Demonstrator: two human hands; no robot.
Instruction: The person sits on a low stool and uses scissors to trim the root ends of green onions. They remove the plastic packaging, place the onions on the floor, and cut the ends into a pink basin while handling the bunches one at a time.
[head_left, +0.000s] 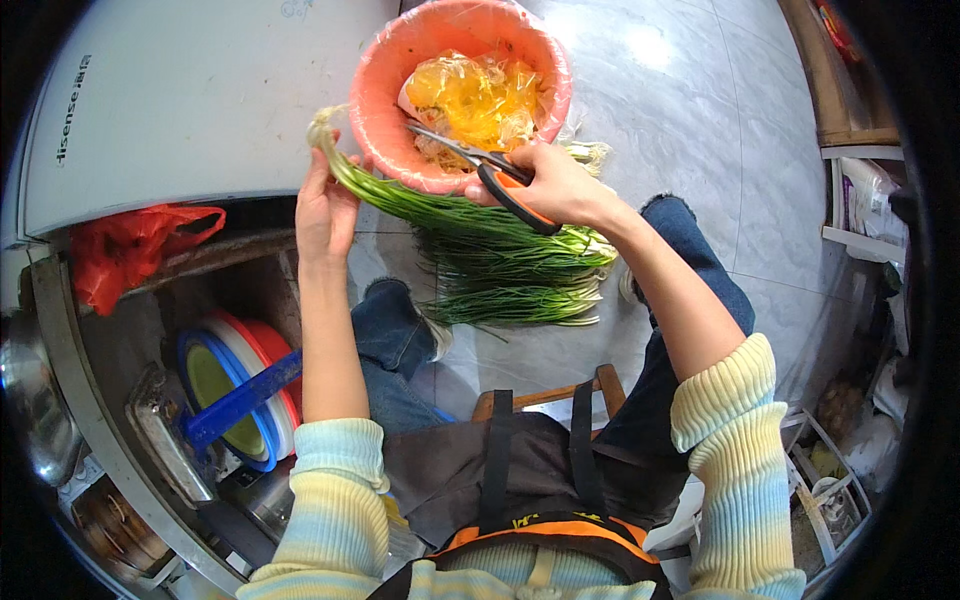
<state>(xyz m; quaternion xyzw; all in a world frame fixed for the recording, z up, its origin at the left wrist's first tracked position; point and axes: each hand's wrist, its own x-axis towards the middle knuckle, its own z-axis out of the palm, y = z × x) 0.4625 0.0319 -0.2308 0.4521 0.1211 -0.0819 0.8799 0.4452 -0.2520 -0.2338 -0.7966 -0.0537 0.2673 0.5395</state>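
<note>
My left hand (328, 199) grips a bunch of scallions (390, 196) near its pale root end, which sticks up past my fingers beside a pink plastic bin (375, 56). In my right hand (562, 184) is a pair of scissors (508, 176) with black and orange handles; the blades point left over the bin's near side. Inside the bin, lined with clear plastic film, lies crumpled yellow plastic (480, 97). Below my hands, more scallions (517, 300) lie in bundles on the grey tiled floor, their white ends to the right.
A white Hisense appliance (195, 97) stands at the upper left. Under it hangs a red plastic bag (135, 251). Colored plastic basins (225, 382) and a blue-handled tool (244, 397) crowd the left side. Shelving (862, 232) and a wire rack (829, 495) line the right.
</note>
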